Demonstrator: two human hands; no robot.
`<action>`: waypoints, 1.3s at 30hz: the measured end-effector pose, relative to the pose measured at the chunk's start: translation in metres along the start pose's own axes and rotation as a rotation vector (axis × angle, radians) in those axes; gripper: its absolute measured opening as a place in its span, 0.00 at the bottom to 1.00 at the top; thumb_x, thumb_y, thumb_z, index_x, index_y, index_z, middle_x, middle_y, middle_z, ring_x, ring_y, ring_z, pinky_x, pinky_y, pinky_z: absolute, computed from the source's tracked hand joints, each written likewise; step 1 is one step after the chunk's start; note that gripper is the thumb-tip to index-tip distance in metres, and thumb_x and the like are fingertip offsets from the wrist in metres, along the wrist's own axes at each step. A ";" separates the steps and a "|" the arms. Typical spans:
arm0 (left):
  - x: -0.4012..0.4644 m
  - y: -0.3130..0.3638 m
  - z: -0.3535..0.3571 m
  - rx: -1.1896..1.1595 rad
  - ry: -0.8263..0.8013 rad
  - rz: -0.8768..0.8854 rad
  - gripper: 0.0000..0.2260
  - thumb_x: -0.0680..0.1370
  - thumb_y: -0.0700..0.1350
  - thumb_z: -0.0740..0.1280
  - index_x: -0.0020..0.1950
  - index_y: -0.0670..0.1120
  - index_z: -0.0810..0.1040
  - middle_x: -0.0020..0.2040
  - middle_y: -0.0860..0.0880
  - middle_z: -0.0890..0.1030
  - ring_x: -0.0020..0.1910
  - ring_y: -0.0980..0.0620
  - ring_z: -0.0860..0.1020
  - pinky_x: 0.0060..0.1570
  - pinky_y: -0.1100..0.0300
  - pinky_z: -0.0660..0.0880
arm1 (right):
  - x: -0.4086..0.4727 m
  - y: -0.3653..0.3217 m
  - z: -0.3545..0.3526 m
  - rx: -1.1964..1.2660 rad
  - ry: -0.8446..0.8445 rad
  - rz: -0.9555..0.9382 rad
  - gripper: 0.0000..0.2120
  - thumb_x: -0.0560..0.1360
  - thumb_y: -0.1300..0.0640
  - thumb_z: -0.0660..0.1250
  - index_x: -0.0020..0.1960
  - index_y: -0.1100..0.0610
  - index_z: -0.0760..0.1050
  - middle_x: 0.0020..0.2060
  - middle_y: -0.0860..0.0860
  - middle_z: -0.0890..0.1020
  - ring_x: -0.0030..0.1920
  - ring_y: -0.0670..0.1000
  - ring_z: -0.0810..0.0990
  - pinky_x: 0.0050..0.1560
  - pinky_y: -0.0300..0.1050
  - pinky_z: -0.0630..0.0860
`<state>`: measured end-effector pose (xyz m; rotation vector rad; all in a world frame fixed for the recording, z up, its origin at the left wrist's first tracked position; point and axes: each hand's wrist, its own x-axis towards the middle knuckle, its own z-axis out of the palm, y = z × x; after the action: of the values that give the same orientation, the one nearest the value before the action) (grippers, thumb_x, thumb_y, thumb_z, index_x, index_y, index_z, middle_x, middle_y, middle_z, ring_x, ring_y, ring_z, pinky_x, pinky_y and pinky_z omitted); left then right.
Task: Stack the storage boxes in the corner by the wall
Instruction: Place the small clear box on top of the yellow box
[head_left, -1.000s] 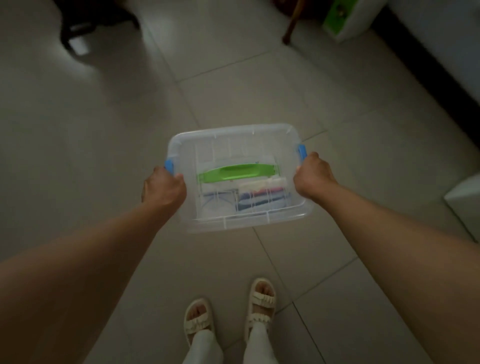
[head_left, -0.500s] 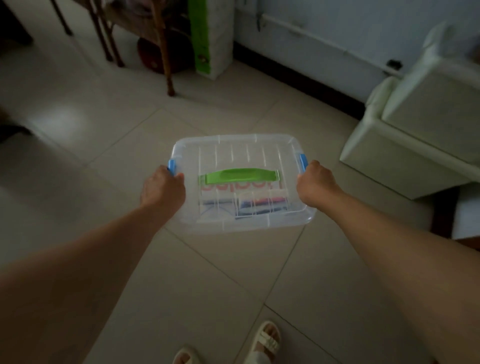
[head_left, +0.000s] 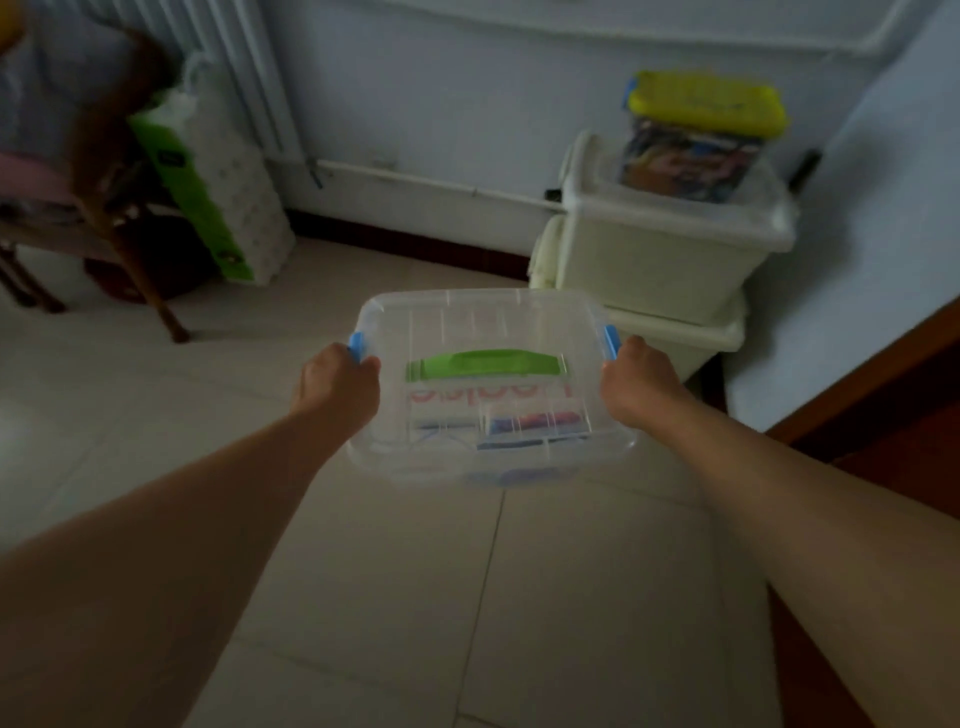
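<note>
Head view: a person carries a clear storage box (head_left: 493, 384) in both bare hands above a pale tiled floor (head_left: 415, 597), the left hand (head_left: 336, 387) clenched around the box's left edge at a blue latch (head_left: 356, 347) and the right hand (head_left: 636, 382) clenched around its right edge at the matching blue latch (head_left: 611, 340). A green carry handle (head_left: 485, 365) lies flat across the clear lid, and packets with red lettering show blurred through the plastic. Beyond the box and to its right, two cream storage bins (head_left: 670, 260) stand stacked against the pale wall (head_left: 441, 104), with a yellow-lidded box (head_left: 701, 137) on top of them. Beyond the box and to its left stand a green-and-white package (head_left: 208, 192) and a wooden chair leg (head_left: 150, 280).
</note>
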<state>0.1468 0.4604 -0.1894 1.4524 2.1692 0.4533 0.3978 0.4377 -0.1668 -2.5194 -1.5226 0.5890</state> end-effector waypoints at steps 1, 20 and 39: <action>0.003 0.019 0.003 -0.001 -0.010 0.025 0.17 0.80 0.49 0.58 0.63 0.39 0.73 0.50 0.41 0.76 0.46 0.44 0.74 0.42 0.56 0.68 | 0.007 0.009 -0.014 0.007 0.011 0.013 0.18 0.80 0.60 0.56 0.68 0.67 0.64 0.66 0.64 0.71 0.66 0.62 0.72 0.61 0.49 0.70; 0.115 0.338 0.017 0.031 -0.188 0.447 0.21 0.79 0.50 0.61 0.63 0.35 0.75 0.61 0.36 0.78 0.61 0.37 0.76 0.56 0.52 0.72 | 0.161 0.071 -0.219 0.160 0.246 0.252 0.19 0.81 0.57 0.56 0.67 0.67 0.65 0.64 0.64 0.73 0.63 0.62 0.74 0.59 0.51 0.72; 0.230 0.591 0.079 -0.049 -0.165 0.390 0.20 0.79 0.50 0.62 0.63 0.36 0.74 0.59 0.37 0.78 0.56 0.39 0.78 0.53 0.51 0.75 | 0.427 0.116 -0.359 0.204 0.278 0.177 0.20 0.80 0.57 0.57 0.67 0.67 0.65 0.62 0.64 0.75 0.60 0.62 0.76 0.56 0.50 0.73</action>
<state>0.5697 0.8979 0.0060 1.8219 1.7378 0.4950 0.8115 0.7848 0.0152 -2.4691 -1.0962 0.3726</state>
